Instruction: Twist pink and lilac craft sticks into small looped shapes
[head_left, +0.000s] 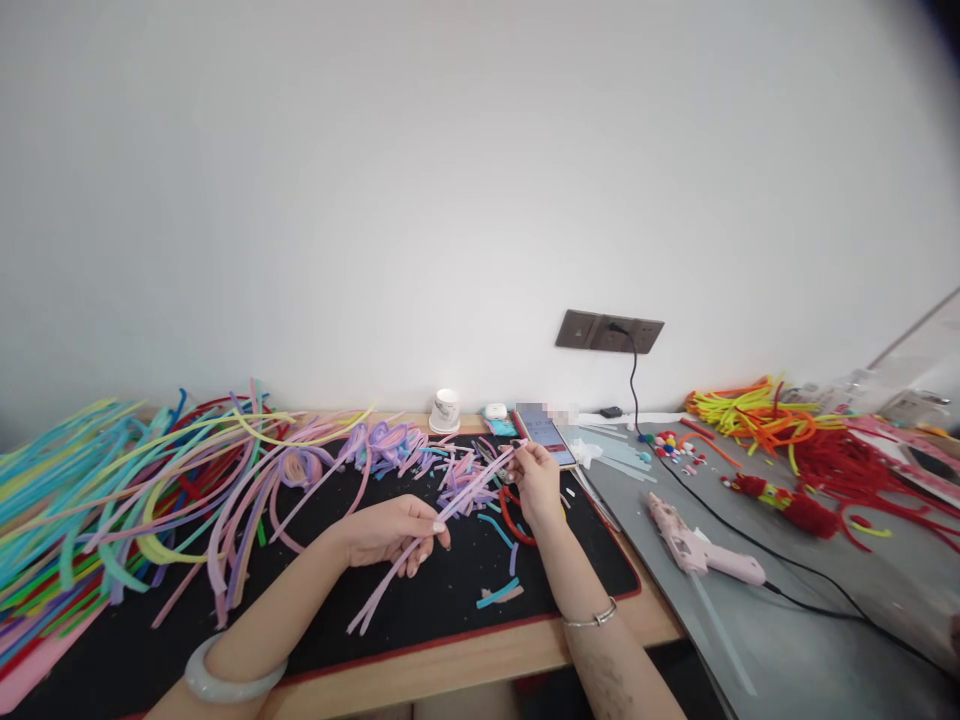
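Observation:
Two pale pink-lilac pipe cleaners (477,487) stretch slantwise between my hands above the black mat (450,610). My left hand (401,535) pinches them partway along, and their loose lower ends hang out toward the front left. Up at the far end, my right hand (536,480) grips them between thumb and fingertips. Under and behind the strands lies a pile of short cut lilac and pink pieces (465,485). Red-handled scissors (514,515) appear partly hidden behind my right hand. Blue offcuts (497,593) lie on the mat nearer the front edge.
Heaps of long multicoloured pipe cleaners (112,500) cover the left side. At the back stand a paper cup (445,410) and a phone (546,435). On the grey surface to the right lie a pink glue gun (701,550) with its cord, small pompoms (675,447) and red pipe cleaners (847,470).

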